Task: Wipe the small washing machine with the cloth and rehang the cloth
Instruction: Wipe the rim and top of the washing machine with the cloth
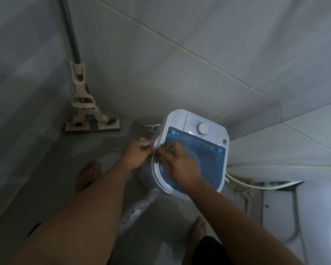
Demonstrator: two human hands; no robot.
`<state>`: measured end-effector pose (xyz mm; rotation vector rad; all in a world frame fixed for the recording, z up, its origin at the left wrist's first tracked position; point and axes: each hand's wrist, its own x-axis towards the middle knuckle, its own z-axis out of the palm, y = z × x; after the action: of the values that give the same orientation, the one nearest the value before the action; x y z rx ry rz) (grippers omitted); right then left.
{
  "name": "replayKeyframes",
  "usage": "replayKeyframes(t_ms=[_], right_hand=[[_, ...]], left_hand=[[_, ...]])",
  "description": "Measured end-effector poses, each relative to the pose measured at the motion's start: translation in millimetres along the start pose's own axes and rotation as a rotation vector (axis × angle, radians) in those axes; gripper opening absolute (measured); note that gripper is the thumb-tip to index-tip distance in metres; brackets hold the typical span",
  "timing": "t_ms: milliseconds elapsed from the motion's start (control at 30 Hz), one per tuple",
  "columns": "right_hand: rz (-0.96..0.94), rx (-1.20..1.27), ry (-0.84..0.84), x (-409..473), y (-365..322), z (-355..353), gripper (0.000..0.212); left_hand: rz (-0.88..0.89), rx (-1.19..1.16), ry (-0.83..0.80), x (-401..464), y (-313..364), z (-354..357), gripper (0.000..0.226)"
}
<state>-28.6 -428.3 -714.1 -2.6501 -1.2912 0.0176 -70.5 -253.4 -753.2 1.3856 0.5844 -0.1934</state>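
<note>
The small washing machine [216, 163] stands on the wet floor against the tiled wall; it has a white body, a blue see-through lid and a round white dial [202, 128]. Both of my hands meet at its left front rim. My left hand [139, 155] pinches a thin white band [152, 163] that curves along the machine's left side; I cannot tell whether it is a carry handle or a cord. My right hand [180, 165] lies over the lid, its blurred fingers curled close to the same band. No cloth is in view.
A beige flat mop [90, 119] leans in the corner at the left. A white cord [151, 127] and a plug [141, 139] lie on the floor behind the machine. White hoses [256, 185] run to the right. My bare feet and foamy water are below.
</note>
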Motion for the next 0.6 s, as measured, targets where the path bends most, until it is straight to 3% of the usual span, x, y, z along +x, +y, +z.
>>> replayKeyframes(t_ms=[200,333,433,500,600], right_hand=[[-0.210,0.024,-0.183,-26.9,2.3,-16.8,0.032],[0.111,0.022,0.044,46.7,33.5,-33.7,0.025],[0.233,-0.032,0.066,78.8,42.5,-22.0,0.022],[0.177,-0.044,0.038,74.0,30.8,-9.5,0.022],[-0.050,-0.033,-0.030,36.4,6.8,1.4,0.028]], left_hand=[[0.001,0.017,0.009,-2.9,2.9,1.6,0.037],[-0.025,0.016,0.011,-5.0,5.9,0.3,0.037],[-0.033,0.043,-0.002,-5.9,8.0,-0.1,0.036],[-0.049,0.037,0.001,-6.0,9.4,0.8,0.035],[-0.088,-0.012,-0.007,-6.9,12.2,1.1,0.033]])
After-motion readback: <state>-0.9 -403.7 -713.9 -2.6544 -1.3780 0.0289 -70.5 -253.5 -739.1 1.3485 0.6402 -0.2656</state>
